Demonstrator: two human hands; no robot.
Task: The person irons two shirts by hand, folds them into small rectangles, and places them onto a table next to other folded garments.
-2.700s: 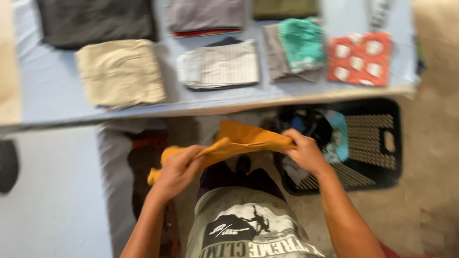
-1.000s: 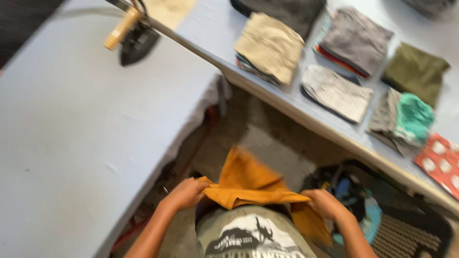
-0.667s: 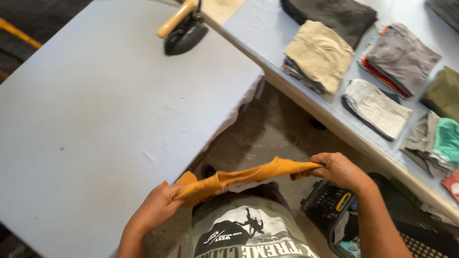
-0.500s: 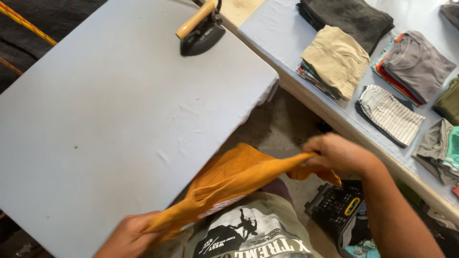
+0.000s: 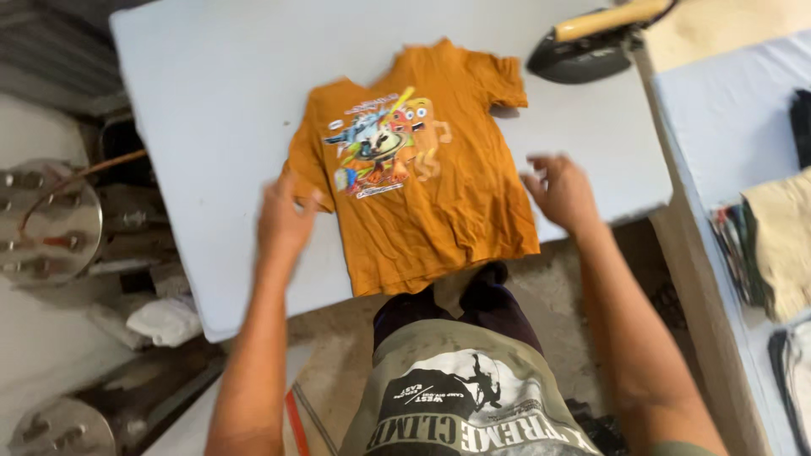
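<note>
An orange t-shirt point(image 5: 422, 177) with a colourful cartoon print lies spread flat, front up, on a pale blue ironing table point(image 5: 220, 110). Its hem reaches the table's near edge. My left hand point(image 5: 285, 219) hovers at the shirt's left side, fingers spread, by the left sleeve. To the right of the shirt, my right hand point(image 5: 562, 190) is open over the table, just off the cloth. Both hands are blurred and hold nothing.
A black iron with a wooden handle point(image 5: 591, 42) rests at the table's far right corner. Folded clothes point(image 5: 781, 245) are stacked on a second table at the right. Round metal vessels point(image 5: 46, 224) stand on the floor at the left.
The bunched orange shirt that both hands held over my lap now lies spread flat on the ironing table. Both hands have let go of it.
</note>
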